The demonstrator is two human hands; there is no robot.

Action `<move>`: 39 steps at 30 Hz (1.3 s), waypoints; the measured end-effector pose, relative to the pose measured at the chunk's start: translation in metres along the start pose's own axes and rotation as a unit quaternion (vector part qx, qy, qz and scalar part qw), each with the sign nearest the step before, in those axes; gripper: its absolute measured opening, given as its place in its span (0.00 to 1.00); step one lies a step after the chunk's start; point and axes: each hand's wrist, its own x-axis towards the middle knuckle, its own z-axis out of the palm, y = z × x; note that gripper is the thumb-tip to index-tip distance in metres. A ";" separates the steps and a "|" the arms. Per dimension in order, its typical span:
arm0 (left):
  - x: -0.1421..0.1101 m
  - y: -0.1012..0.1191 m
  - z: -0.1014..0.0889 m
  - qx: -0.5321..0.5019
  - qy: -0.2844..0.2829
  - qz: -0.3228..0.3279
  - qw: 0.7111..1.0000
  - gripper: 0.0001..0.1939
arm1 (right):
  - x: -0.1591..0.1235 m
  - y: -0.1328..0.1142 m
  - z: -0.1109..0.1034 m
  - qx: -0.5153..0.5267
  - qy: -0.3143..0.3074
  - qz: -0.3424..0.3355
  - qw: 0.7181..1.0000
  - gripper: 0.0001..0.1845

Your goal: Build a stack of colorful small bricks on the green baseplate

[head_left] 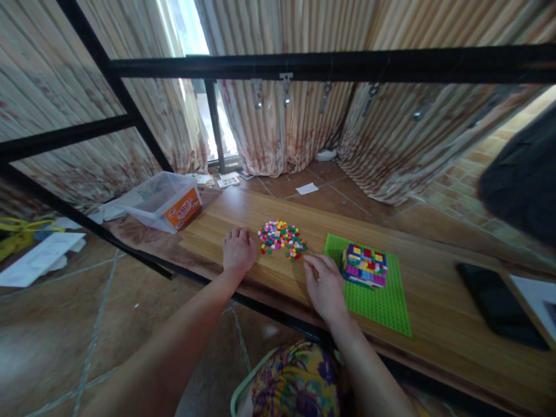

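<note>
A pile of small multicoloured building bricks (pixel 280 234) lies on the wooden table between my two hands. My left hand (pixel 240 250) rests on the tabletop just left of the pile, back upward, with its fingers loosely bent and nothing visible in it. Beside the near right edge of the pile, my right hand (pixel 324 284) is closed, thumb and fingers pinched together. Whatever it may hold is too small or hidden to make out. To its right, a block built of coloured bricks (pixel 365 267) stands on a green baseplate (pixel 377 310), partly overlapped by that hand.
A clear plastic bin (pixel 150 197) with an orange label stands at the table's left end. A dark phone or tablet (pixel 499 304) lies on the right. Black metal bars (pixel 278 66) cross above the far side, before striped curtains (pixel 304 127). Papers (pixel 307 189) lie on the tiled floor.
</note>
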 end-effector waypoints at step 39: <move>-0.004 0.003 -0.005 -0.016 -0.010 -0.001 1.000 0.14 | 0.033 -0.010 0.041 -0.228 -0.170 -0.146 0.948 0.10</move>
